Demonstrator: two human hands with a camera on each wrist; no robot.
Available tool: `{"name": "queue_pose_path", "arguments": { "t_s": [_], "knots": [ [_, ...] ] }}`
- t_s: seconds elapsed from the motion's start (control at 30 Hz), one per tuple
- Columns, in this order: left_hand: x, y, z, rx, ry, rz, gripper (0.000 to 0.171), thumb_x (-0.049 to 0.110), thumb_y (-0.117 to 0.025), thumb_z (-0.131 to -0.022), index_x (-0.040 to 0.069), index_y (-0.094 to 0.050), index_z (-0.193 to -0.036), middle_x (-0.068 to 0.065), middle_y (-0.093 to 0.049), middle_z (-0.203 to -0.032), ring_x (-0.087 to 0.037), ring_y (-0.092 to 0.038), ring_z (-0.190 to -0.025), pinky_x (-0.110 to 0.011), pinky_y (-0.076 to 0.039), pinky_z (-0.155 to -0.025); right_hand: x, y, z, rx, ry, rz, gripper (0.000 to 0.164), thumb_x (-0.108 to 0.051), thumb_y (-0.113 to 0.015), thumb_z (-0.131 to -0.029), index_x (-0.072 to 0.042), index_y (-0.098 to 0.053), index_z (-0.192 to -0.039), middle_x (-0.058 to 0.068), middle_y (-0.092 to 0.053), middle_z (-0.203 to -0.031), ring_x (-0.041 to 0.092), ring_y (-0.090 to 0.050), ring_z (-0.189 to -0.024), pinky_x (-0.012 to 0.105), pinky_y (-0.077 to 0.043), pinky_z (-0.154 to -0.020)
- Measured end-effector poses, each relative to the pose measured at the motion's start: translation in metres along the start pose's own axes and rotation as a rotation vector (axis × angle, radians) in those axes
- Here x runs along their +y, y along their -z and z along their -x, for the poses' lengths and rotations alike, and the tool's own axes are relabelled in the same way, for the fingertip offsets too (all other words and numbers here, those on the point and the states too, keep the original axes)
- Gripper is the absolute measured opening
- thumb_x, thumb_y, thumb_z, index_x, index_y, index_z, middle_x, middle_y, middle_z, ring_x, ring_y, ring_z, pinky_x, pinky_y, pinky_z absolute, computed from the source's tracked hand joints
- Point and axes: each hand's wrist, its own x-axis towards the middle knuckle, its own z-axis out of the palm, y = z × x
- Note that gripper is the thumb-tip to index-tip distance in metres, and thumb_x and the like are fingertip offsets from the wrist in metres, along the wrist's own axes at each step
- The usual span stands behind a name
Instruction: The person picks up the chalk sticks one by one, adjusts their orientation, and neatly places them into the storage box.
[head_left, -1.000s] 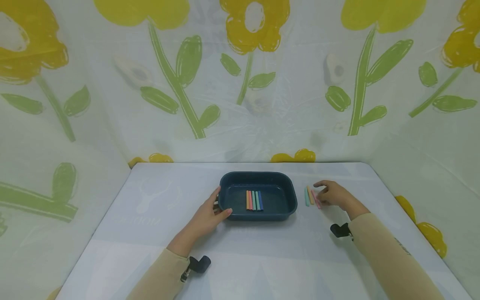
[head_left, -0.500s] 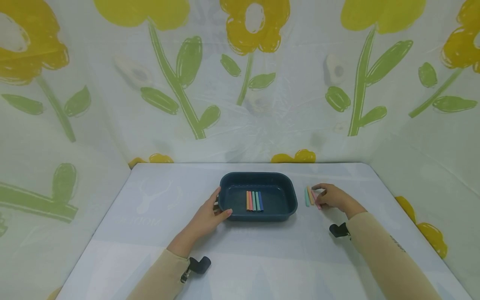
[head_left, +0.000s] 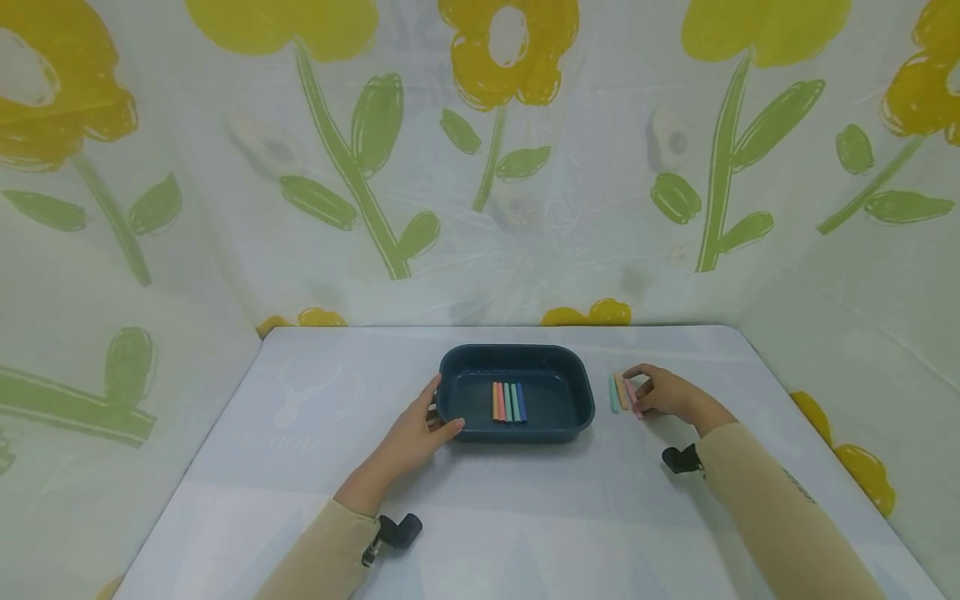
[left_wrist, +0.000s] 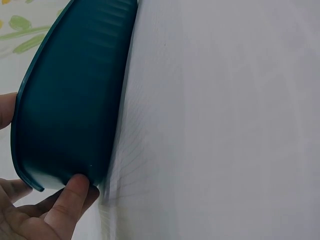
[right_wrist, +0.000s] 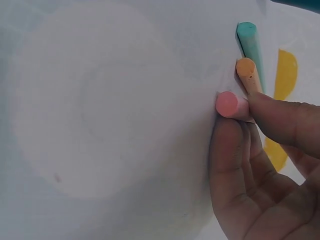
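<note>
My left hand [head_left: 408, 433] grips the left end of a dark blue rectangular dish [head_left: 517, 436], thumb over the front rim; in the left wrist view its fingers [left_wrist: 70, 207] press the outer wall. Inside the dish, several chalk sticks [head_left: 509, 402] in orange, pink, green and blue lie side by side. Right of the dish, my right hand [head_left: 669, 393] pinches a pink chalk stick [right_wrist: 228, 104] between thumb and fingers, low at the table. Beside it lie an orange chalk stick [right_wrist: 246, 68] and a green chalk stick [right_wrist: 248, 32], close together.
The white table [head_left: 525, 533] has a faint printed pattern. Its back edge meets a hanging sheet [head_left: 585, 250] with yellow flowers, and similar sheets stand left and right. Black wrist cameras [head_left: 401, 531] sit at both sleeves.
My right hand's fingers have come down and closed on the pink chalk stick, which has barely moved. The left hand and the dish stay where they were.
</note>
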Motion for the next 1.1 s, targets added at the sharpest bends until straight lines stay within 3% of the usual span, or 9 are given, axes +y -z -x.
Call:
{"name": "queue_pose_path", "arguments": {
  "t_s": [0.2,0.43,0.73,1.1],
  "knots": [
    [0.000,0.000,0.000,0.000,-0.005,0.005,0.094,0.048,-0.069,-0.093,0.015,-0.015,-0.162,-0.019,-0.030,-0.161,-0.038,-0.051,-0.133,-0.047,-0.047,-0.106,0.006,0.001,0.001,0.022,-0.026,-0.090,0.063,0.005,-0.065,-0.091,0.003,-0.036,-0.147,0.021,-0.056,-0.111,0.022,-0.062,-0.087,0.033,-0.057,-0.077],
    [0.001,0.000,-0.001,-0.005,-0.008,0.006,0.093,0.047,-0.069,-0.093,0.015,-0.015,-0.162,-0.018,-0.028,-0.161,-0.037,-0.050,-0.133,-0.046,-0.047,-0.105,0.005,0.002,0.006,0.026,0.000,-0.175,0.065,0.005,-0.064,-0.091,0.004,-0.033,-0.148,0.022,-0.054,-0.112,0.023,-0.062,-0.088,0.035,-0.058,-0.079],
    [0.001,-0.001,-0.001,-0.005,-0.007,0.011,0.093,0.046,-0.069,-0.093,0.014,-0.015,-0.162,-0.018,-0.029,-0.161,-0.038,-0.051,-0.133,-0.047,-0.047,-0.105,-0.024,0.007,0.023,0.002,0.062,-0.248,0.065,0.000,-0.059,-0.096,0.002,-0.026,-0.153,0.026,-0.053,-0.116,0.024,-0.062,-0.089,0.037,-0.058,-0.084],
    [0.001,0.000,0.000,-0.003,-0.004,0.007,0.093,0.045,-0.069,-0.093,0.013,-0.015,-0.162,-0.019,-0.030,-0.161,-0.038,-0.051,-0.133,-0.047,-0.047,-0.106,-0.058,0.009,0.032,-0.021,0.095,-0.281,0.065,0.001,-0.061,-0.096,0.001,-0.028,-0.152,0.020,-0.054,-0.112,0.024,-0.063,-0.091,0.038,-0.057,-0.088]
  ]
}}
